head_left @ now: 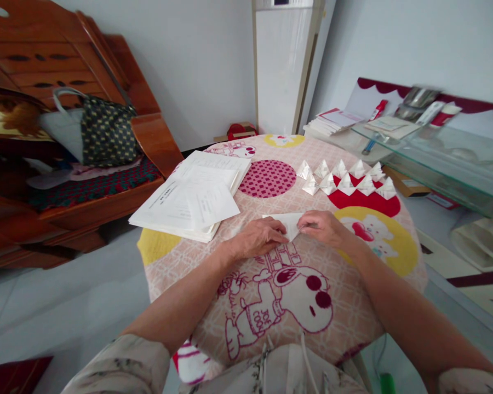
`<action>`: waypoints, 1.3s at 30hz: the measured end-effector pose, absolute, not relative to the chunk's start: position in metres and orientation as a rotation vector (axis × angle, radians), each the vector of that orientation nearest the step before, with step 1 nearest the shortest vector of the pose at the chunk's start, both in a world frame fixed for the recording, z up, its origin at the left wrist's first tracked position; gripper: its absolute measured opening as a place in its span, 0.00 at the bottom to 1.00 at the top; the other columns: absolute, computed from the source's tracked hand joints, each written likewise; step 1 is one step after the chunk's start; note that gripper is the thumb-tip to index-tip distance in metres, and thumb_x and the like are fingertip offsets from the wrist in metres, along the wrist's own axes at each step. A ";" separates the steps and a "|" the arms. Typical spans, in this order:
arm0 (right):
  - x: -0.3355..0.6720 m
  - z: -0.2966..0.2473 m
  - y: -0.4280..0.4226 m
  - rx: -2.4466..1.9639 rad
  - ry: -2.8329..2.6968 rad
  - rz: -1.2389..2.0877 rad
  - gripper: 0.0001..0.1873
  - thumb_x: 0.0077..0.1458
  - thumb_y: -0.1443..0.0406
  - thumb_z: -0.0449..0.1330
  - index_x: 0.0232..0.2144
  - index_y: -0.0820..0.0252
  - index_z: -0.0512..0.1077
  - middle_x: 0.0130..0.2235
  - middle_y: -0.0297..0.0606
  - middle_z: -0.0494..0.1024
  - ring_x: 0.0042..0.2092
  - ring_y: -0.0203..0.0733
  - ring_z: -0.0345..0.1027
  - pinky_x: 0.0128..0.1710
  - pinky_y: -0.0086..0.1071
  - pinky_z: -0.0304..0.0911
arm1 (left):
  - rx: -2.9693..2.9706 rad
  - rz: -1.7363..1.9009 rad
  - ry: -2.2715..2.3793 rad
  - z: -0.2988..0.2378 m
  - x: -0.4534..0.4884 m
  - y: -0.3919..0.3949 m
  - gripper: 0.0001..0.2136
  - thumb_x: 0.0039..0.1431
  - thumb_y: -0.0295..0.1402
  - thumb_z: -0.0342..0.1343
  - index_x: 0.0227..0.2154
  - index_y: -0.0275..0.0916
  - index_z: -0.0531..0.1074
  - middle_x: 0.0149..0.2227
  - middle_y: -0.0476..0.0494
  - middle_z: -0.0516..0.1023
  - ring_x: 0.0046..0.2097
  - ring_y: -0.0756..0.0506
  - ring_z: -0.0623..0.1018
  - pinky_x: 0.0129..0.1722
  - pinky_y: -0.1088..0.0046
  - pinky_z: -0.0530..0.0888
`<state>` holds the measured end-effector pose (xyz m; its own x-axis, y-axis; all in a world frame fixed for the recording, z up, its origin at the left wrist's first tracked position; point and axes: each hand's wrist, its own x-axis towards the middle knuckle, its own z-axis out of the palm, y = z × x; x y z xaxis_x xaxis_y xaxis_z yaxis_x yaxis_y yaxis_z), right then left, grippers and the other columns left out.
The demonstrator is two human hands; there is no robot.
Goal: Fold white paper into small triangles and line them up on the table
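A folded white sheet of paper (290, 223) lies flat on the cartoon-print cloth of the round table (271, 306). My left hand (259, 237) presses on its left part with the fingers bent and close together. My right hand (325, 226) pinches the paper's right edge with curled fingers. Much of the sheet is hidden under both hands. Beyond it, several small folded paper triangles (345, 179) stand in two rows. A stack of white paper sheets (193, 197) lies on the table's left side.
A wooden bench (86, 126) with a spotted bag (107, 131) stands at the left. A glass shelf (435, 148) with papers and tins is at the right. A white standing unit (281, 65) rises behind the table.
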<state>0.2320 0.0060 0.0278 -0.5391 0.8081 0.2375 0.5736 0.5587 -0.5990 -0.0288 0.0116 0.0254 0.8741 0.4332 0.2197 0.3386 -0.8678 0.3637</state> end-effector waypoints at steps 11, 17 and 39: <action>0.205 0.028 0.026 -1.140 -2.296 0.676 0.08 0.55 0.71 0.61 0.24 0.61 0.76 0.27 0.34 0.75 0.31 0.37 0.67 0.32 0.31 0.59 | 2.753 0.422 0.534 0.029 -0.029 0.010 0.12 0.64 0.27 0.54 0.44 0.46 0.81 0.48 0.43 0.79 0.48 0.44 0.78 0.50 0.68 0.72; 0.204 0.011 0.023 -1.093 -2.273 0.454 0.07 0.54 0.71 0.63 0.25 0.60 0.78 0.29 0.37 0.76 0.34 0.41 0.68 0.36 0.33 0.61 | 2.715 0.393 0.526 0.028 -0.031 0.013 0.12 0.62 0.28 0.57 0.45 0.46 0.81 0.48 0.44 0.79 0.48 0.44 0.78 0.50 0.68 0.72; 0.200 0.006 0.024 -1.206 -2.253 0.434 0.07 0.54 0.71 0.64 0.24 0.62 0.78 0.28 0.38 0.74 0.34 0.41 0.68 0.36 0.34 0.61 | 2.731 0.370 0.575 0.027 -0.029 0.012 0.15 0.67 0.27 0.50 0.50 0.45 0.78 0.47 0.44 0.80 0.46 0.46 0.78 0.47 0.71 0.72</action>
